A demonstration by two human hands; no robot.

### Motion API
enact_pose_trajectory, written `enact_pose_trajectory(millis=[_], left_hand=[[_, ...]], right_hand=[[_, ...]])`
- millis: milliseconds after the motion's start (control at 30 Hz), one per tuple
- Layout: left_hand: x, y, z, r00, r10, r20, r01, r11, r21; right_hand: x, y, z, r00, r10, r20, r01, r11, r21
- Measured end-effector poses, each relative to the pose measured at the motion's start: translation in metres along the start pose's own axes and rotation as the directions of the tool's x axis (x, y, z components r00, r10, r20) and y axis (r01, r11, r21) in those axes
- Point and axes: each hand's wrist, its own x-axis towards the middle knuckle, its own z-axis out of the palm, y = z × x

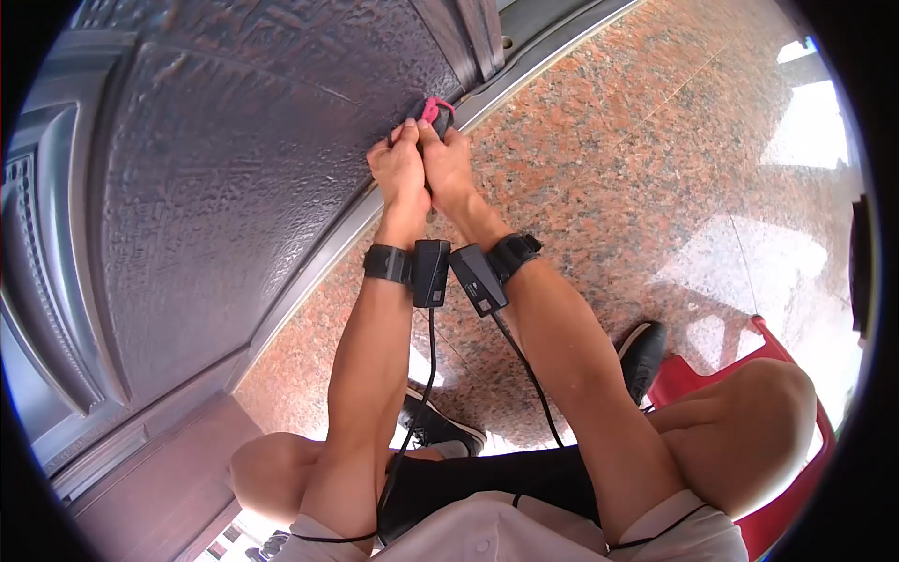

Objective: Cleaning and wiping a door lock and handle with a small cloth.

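Note:
My left hand (399,167) and my right hand (451,163) are side by side, low against the dark door panel. Both thumbs point forward and nearly touch. Between them they grip a small dark object (443,121) with a pink strap or cord (431,109) at its far end. My fingers and palms cover most of it, so its exact kind cannot be told. It is held close to the metal door sill (484,112).
A dark embossed door (232,161) rises on the left, with its frame (484,42) beyond my hands. Polished reddish granite (597,183) covers the floor. A red plastic chair (685,379) stands by my right leg. Cables (432,344) run from black wrist devices (430,274).

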Motion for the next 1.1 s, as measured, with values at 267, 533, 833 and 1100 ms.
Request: enact_pose_trajectory(millis=[267,533,833,1100], left_hand=[[-0.002,-0.003,-0.016,0.998,-0.022,-0.053,0.021,1.0,-0.014],[0.0,0.005,-0.007,0.998,-0.028,0.064,0.019,0.991,0.136],[0.001,-0.003,-0.005,1.0,-0.002,0.016,0.0,0.991,0.132],[0.008,0.006,-0.007,0.996,0.032,0.086,-0.052,0.969,0.241]], right_hand=[[-0.015,0.002,0.007,0.999,0.047,0.0,-0.047,0.999,0.004],[-0.004,0.003,0.006,0.998,0.056,-0.042,-0.052,0.995,0.09],[-0.002,0.005,0.003,0.998,0.065,0.01,-0.066,0.974,0.216],[-0.012,-0.008,0.016,0.991,0.097,-0.089,-0.077,0.977,0.199]])
